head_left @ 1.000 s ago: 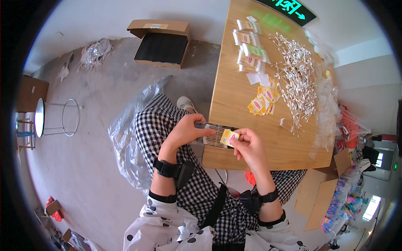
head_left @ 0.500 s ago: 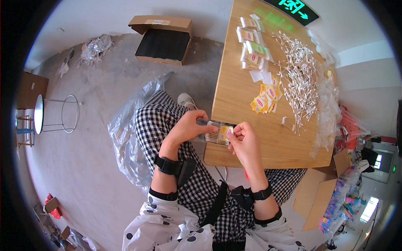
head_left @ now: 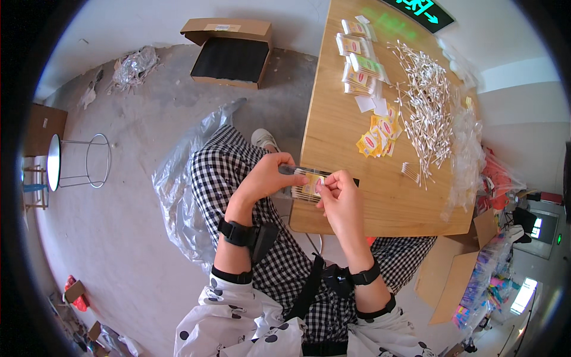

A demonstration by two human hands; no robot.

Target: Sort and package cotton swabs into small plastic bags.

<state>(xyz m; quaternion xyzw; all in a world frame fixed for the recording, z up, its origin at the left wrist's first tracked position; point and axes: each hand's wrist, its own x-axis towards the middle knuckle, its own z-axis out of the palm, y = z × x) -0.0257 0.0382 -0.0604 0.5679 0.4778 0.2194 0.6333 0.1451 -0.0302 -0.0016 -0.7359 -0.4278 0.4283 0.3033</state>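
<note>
one clear cotton-swab pack [head_left: 306,191], yellow card [head_left: 313,182] uppermost | swabs [head_left: 300,193] run left-to-right | left hand [head_left: 266,177] pinches pack | right hand [head_left: 344,199] pinches card

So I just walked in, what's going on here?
A seated person is handling cotton swabs at a wooden table. The left hand holds a small pack of swabs over the table's near corner, while the right hand pinches a yellow card lying over those swabs. Farther along the table are more yellow cards and several filled packs, with a big heap of loose swabs to their right.
</note>
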